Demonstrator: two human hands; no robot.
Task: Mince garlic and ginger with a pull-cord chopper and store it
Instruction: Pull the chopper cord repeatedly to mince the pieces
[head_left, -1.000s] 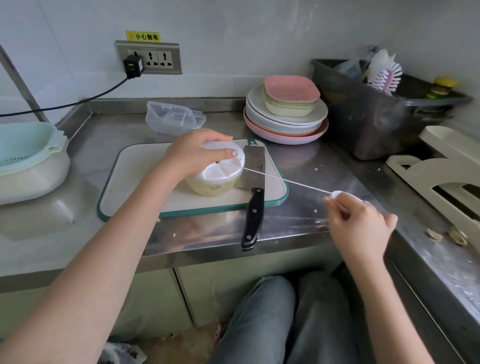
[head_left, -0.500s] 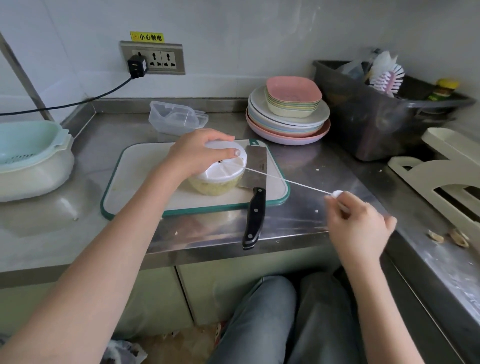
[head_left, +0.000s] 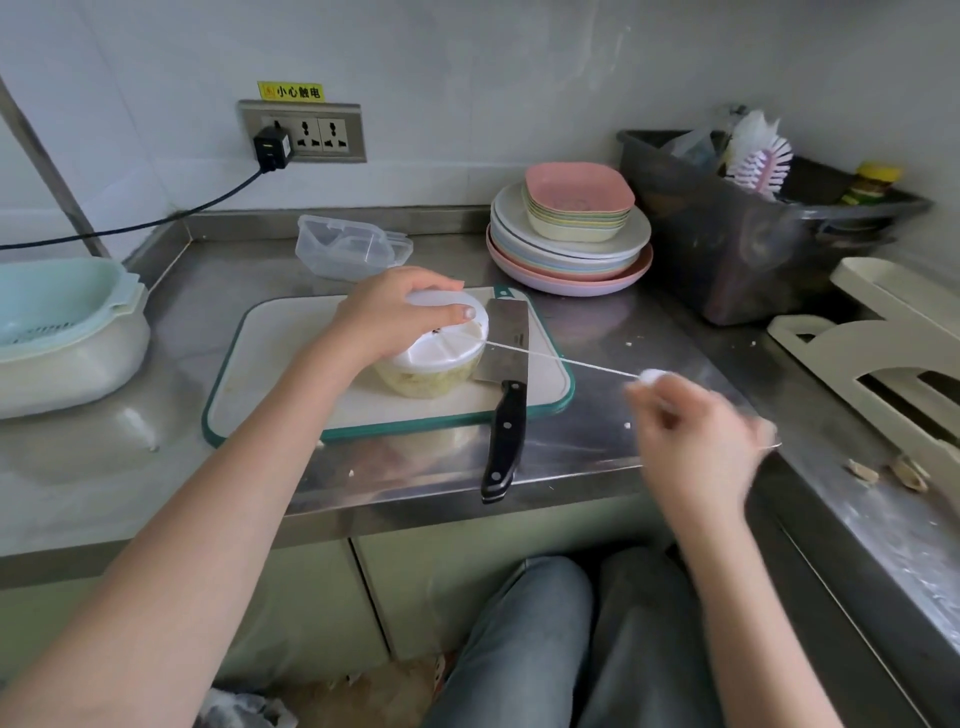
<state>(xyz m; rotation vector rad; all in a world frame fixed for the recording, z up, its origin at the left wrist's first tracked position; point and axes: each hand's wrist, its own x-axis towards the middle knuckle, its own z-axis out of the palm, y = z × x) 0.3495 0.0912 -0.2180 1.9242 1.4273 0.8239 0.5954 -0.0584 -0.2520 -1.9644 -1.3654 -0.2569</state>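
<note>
While the left hand (head_left: 395, 317) presses the chopper (head_left: 434, 353) onto the cutting board (head_left: 291, 364), the cord (head_left: 566, 359) runs rightward to the blurred right hand (head_left: 696, 436), pinching its handle (head_left: 653, 376).

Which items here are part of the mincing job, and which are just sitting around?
In use: chopper, cord, pull handle, left hand, right hand, storage container.
Idle: cleaver, plate stack, colander, dish brush.
</note>
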